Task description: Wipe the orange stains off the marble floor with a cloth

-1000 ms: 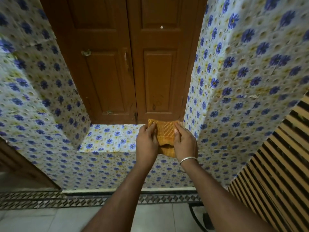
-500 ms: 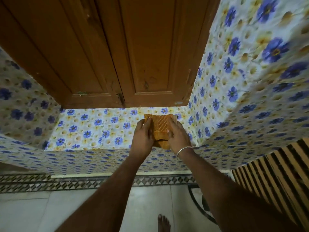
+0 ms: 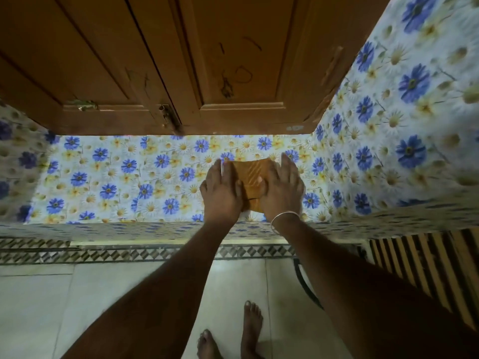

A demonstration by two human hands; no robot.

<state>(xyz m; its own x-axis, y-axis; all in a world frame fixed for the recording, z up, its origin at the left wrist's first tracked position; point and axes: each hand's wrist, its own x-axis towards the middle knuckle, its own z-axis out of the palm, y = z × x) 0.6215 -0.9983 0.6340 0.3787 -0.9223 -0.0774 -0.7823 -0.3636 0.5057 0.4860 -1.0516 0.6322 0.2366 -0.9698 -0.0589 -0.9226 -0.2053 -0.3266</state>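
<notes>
A folded orange cloth (image 3: 252,177) lies flat on a ledge (image 3: 124,182) covered in blue-and-yellow flowered sheet, below a wooden door. My left hand (image 3: 223,190) lies flat on the cloth's left side, and my right hand (image 3: 283,187), with a silver bangle at the wrist, lies flat on its right side. Both palms cover most of the cloth, so only its middle strip shows. The pale marble floor (image 3: 85,301) spreads below the ledge; I see no orange stains on the part in view.
Brown double wooden doors (image 3: 181,63) rise behind the ledge. Flowered walls (image 3: 404,125) close it in on both sides. A patterned tile border (image 3: 116,252) runs along the floor. A striped panel (image 3: 427,275) stands at the right. My bare feet (image 3: 233,335) are on the floor.
The view has tipped down and moved closer to the ledge. My hands lowered the cloth from held up in front of the door to lying flat on the ledge, fingers spread over it.
</notes>
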